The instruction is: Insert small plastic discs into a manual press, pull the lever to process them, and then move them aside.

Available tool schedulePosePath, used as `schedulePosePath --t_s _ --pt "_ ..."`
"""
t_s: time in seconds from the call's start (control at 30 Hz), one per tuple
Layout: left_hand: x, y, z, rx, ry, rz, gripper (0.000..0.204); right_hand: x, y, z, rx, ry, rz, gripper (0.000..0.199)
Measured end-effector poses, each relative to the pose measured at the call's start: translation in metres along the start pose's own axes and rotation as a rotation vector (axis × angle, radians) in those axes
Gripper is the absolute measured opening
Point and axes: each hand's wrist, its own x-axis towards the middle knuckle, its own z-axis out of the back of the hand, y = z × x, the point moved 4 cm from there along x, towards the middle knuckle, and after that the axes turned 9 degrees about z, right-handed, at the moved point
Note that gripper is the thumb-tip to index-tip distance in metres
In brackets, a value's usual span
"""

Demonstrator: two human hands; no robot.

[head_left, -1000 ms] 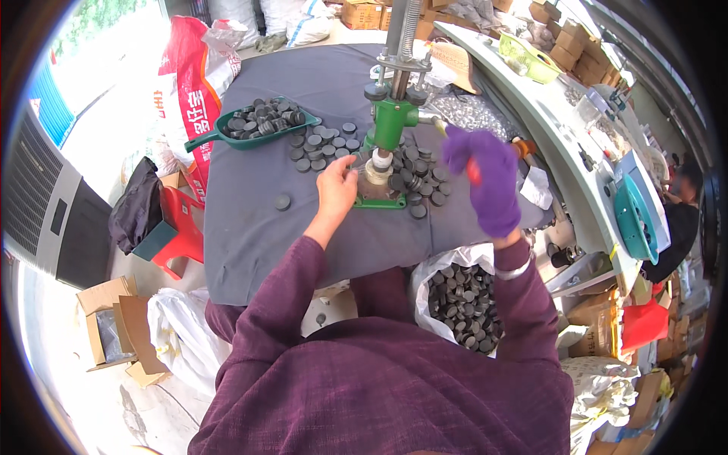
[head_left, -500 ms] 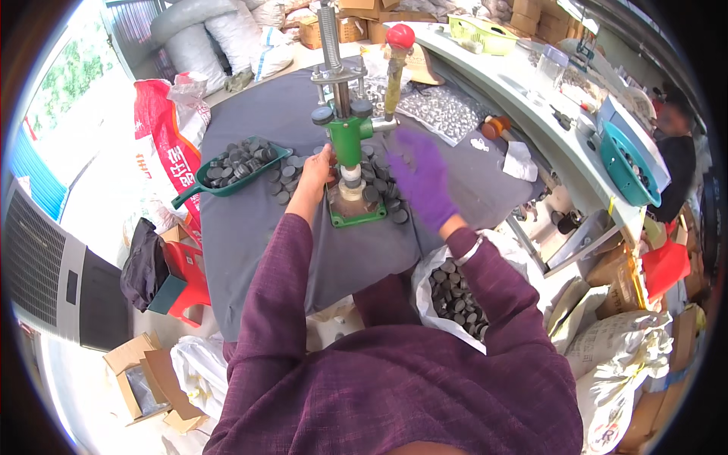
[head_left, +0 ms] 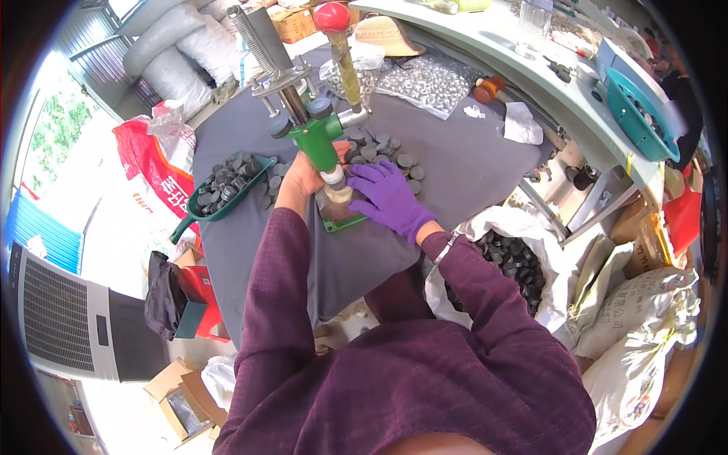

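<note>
A green hand press (head_left: 315, 144) with a red-knobbed lever (head_left: 332, 18) stands on the grey cloth-covered table (head_left: 455, 178). My bare left hand (head_left: 302, 180) is at the left side of its column. Its fingers reach behind the press, so what they hold is hidden. In a purple glove, my right hand (head_left: 390, 199) lies at the right of the press's lower die (head_left: 336, 196), fingers spread, with nothing visible in them. Just beyond that hand is a pile of dark round discs (head_left: 379, 148). More discs fill a green scoop (head_left: 227, 186) on the left.
Below the table's right edge stands a white sack (head_left: 557, 265) of dark discs. Small metal rings (head_left: 432, 83) lie in clear plastic at the back, near a straw hat (head_left: 387, 36). A long side table (head_left: 493, 53) holds a teal basin (head_left: 633, 125). A person sits far right.
My right hand has come down and left, from beside the lever to the press's die. The view has shifted, and my left hand stays by the press.
</note>
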Motion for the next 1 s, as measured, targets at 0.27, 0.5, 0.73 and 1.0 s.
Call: schedulePosePath --t_s 0.27,0.5,0.73,1.0 --pt "0.031 -0.001 0.001 -0.005 0.444 0.075 0.047 0.003 -0.006 0.001 -0.175 -0.083 -0.171 0.026" --pt "0.005 0.002 0.012 -0.098 -0.016 -0.238 0.036 -0.002 -0.019 -0.007 -0.304 -0.102 -0.306 0.026" --pt "-0.090 0.050 0.011 0.080 -0.683 -0.613 0.021 0.013 0.010 0.009 -0.190 -0.118 -0.007 0.031" --pt "-0.117 0.120 -0.088 1.002 -0.634 -0.937 0.024 -0.009 -0.037 -0.011 -0.345 0.134 -0.284 0.031"
